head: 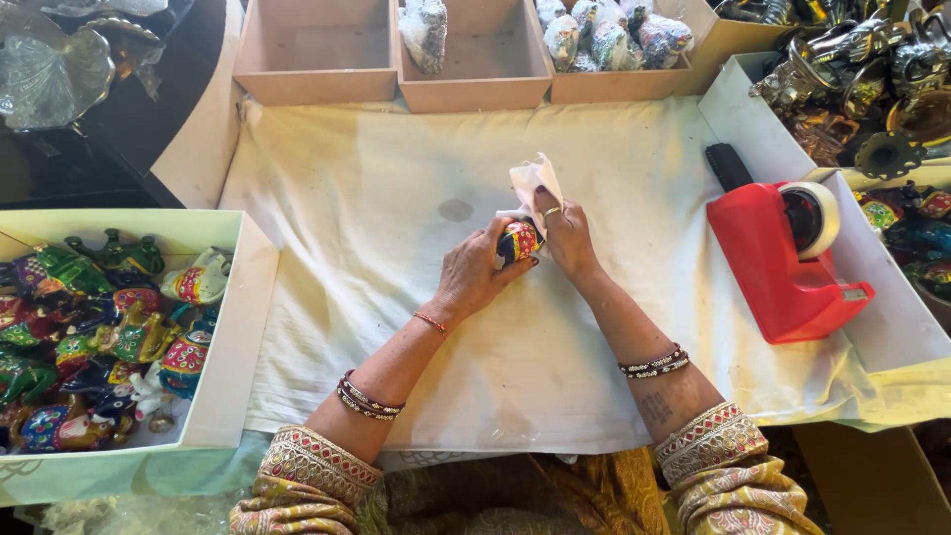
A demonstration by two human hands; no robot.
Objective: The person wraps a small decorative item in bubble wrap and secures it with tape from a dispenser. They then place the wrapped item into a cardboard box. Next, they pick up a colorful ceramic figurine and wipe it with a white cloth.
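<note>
Painted figurine [518, 241], mid-cloth [396, 198], looks small, rigid, glossy, likely chip-prone (paint especially): left hand [475, 277] cups its body, right hand [567, 236] pinches white wrapping paper [535, 180].

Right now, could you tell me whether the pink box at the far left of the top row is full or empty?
Empty: the pink box shows only its bare floor.

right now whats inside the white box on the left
The white box holds a heap of painted figurines, green, red and blue, some elephant-shaped. Its bare floor shows near the right wall; whatever lies under the heap is covered.
</note>
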